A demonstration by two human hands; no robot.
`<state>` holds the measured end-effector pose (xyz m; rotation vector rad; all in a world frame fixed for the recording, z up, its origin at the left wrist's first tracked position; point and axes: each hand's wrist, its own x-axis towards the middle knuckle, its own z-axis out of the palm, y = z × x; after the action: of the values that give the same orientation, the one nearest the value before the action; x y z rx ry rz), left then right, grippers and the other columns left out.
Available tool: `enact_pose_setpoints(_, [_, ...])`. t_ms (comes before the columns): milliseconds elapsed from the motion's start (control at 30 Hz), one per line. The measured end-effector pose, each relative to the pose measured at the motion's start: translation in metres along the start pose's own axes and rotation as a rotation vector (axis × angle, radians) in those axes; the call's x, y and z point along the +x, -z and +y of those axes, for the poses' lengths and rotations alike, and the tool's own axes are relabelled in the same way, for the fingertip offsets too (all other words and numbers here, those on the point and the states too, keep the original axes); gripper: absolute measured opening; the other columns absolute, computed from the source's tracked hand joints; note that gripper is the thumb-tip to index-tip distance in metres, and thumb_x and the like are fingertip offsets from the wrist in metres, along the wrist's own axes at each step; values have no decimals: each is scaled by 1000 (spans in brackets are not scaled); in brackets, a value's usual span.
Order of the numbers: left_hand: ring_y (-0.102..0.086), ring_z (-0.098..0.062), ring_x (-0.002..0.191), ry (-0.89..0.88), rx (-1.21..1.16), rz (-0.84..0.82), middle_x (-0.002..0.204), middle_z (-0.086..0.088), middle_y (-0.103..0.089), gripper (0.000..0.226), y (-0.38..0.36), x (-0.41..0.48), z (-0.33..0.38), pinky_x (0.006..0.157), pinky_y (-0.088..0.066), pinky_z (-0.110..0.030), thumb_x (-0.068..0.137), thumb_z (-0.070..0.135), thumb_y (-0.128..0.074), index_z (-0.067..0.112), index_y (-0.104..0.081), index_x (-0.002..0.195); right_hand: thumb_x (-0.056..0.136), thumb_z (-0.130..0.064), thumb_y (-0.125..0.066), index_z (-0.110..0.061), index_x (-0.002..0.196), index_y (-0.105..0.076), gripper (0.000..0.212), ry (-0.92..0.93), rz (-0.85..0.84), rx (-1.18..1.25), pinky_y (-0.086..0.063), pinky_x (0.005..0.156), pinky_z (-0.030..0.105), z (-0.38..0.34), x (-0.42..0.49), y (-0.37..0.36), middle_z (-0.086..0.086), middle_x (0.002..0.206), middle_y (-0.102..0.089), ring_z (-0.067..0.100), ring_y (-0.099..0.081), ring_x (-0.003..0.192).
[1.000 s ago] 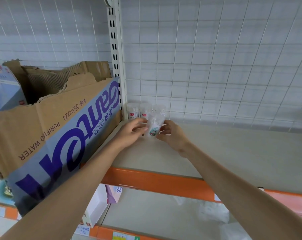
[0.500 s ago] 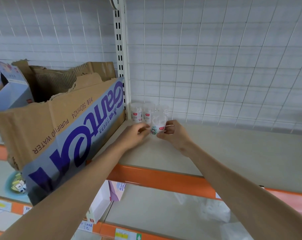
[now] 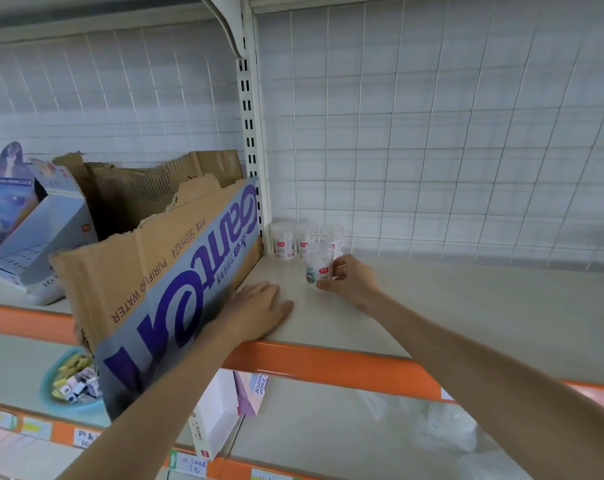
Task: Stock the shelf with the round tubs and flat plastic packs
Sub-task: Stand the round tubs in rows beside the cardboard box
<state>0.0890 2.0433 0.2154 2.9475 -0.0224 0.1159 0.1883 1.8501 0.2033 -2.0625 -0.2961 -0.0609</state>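
Note:
Three clear round tubs [image 3: 284, 241] with red labels stand in a row at the back left corner of the beige shelf [image 3: 449, 313]. A fourth clear round tub [image 3: 318, 263] stands on the shelf just in front of them, and my right hand [image 3: 354, 285] grips it from the right side with curled fingers. My left hand [image 3: 259, 310] lies flat, palm down, on the shelf near its front edge, beside the cardboard box. No flat plastic packs are in sight.
A torn cardboard box [image 3: 162, 271] with purple lettering sits left of the white upright post [image 3: 255, 161]. A wire grid back panel [image 3: 432, 133] closes the shelf. The front rail is orange [image 3: 328, 365]. Lower shelves hold a white box [image 3: 217, 417] and a blue bowl [image 3: 68, 382].
My left hand let go of the tub and dropped flat onto the shelf near the front edge. The tub was lowered onto the shelf and now stands there; my right hand still holds it.

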Motion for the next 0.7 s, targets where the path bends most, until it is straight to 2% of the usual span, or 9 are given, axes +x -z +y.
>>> enact_pose_setpoints(67, [-33, -18, 140, 1, -30, 26, 154, 0, -36, 61, -2, -2, 0, 115, -25, -38, 99, 57, -36, 20, -37, 147, 72, -27, -87, -18, 108, -54, 49, 3, -30, -69, -53, 87, 34, -6, 6, -5, 2, 109, -67, 21, -64, 99])
enact_pose_setpoints(200, [-38, -17, 136, 17, -48, 51, 149, 0, -42, 59, -4, 2, 1, 113, -27, -41, 97, 58, -38, 21, -42, 142, 72, -31, -87, -13, 117, -56, 57, 19, -75, -131, -50, 95, 39, -22, 20, -26, 3, 112, -66, 21, -62, 105])
enact_pose_setpoints(367, [-29, -19, 142, 23, -78, 32, 154, 1, -35, 63, -8, 5, -2, 115, -20, -42, 96, 58, -35, 23, -34, 148, 74, -34, -84, -12, 120, -56, 58, 41, -66, -153, -50, 90, 35, -35, 36, -55, 1, 113, -66, 20, -62, 103])
enact_pose_setpoints(533, [-33, -18, 139, 20, -75, 57, 151, 1, -39, 61, -10, 6, -3, 114, -22, -41, 96, 58, -37, 23, -38, 145, 73, -44, -83, -19, 117, -54, 58, 22, -44, -194, -52, 90, 38, -38, 48, -70, -4, 111, -67, 16, -62, 99])
enact_pose_setpoints(700, [-33, -18, 138, 0, -30, 61, 150, 0, -40, 59, -10, 7, -3, 114, -22, -39, 97, 57, -34, 22, -38, 144, 71, -51, -82, -22, 105, -54, 53, 13, 6, -260, -53, 85, 37, -35, 55, -72, -3, 106, -66, 18, -61, 98])
